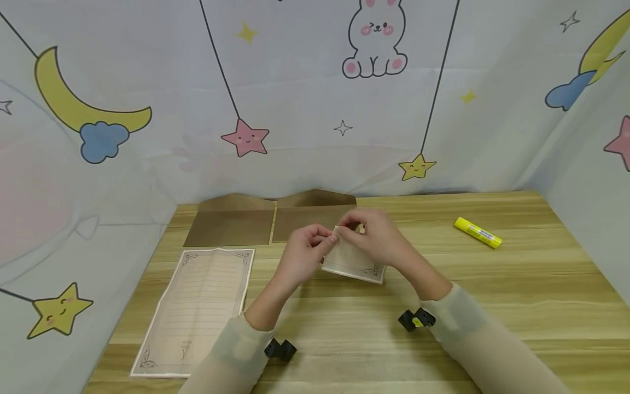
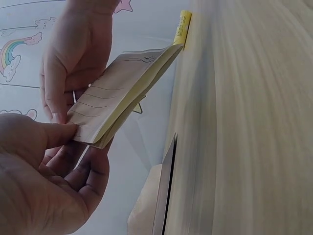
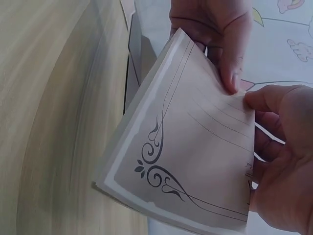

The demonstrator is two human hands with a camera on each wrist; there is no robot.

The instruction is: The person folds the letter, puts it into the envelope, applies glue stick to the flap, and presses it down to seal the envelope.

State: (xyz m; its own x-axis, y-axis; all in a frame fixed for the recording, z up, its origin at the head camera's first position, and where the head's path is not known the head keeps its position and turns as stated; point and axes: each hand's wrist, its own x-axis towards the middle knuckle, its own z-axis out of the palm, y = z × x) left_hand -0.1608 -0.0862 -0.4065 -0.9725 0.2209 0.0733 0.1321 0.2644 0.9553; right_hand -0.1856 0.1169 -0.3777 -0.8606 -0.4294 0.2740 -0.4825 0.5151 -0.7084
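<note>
left hand [image 1: 303,256]: pinching folded sheet [image 1: 351,261] | right hand [image 1: 378,236]: pinching its upper edge too | sheet: held above counter [image 1: 521,312] | best align corners before pressing crease; layer match near grip hard to judge

The wooden table [image 1: 354,345] is running beneath the left hand [image 1: 302,257] and right hand [image 1: 378,236]; a brown envelope [image 1: 297,223] is lying just behind their grip, a second envelope [image 1: 228,227] farther left, a lined sheet [image 1: 199,312] left and nearer the person, a yellow tube [image 1: 477,232] well right!
</note>
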